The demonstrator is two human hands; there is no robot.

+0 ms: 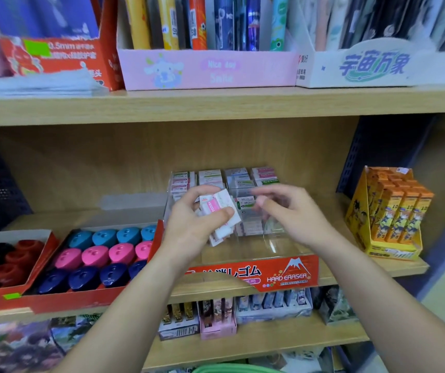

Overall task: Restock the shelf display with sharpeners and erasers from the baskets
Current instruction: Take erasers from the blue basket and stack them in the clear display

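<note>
My left hand grips a small bunch of white erasers in pink and white sleeves, held over the clear eraser display box with its red "HARD ERASER" front. Rows of wrapped erasers fill the back of that box. My right hand hovers just right of the bunch with fingers loosely curled, blurred, and nothing visibly in it. To the left, a red tray holds blue, pink and navy sharpeners.
A second red tray with red and black sharpeners sits far left. An orange-yellow display box stands at the shelf's right end. Boxes of stationery line the shelf above, card packs the shelf below. A green basket rim shows at the bottom.
</note>
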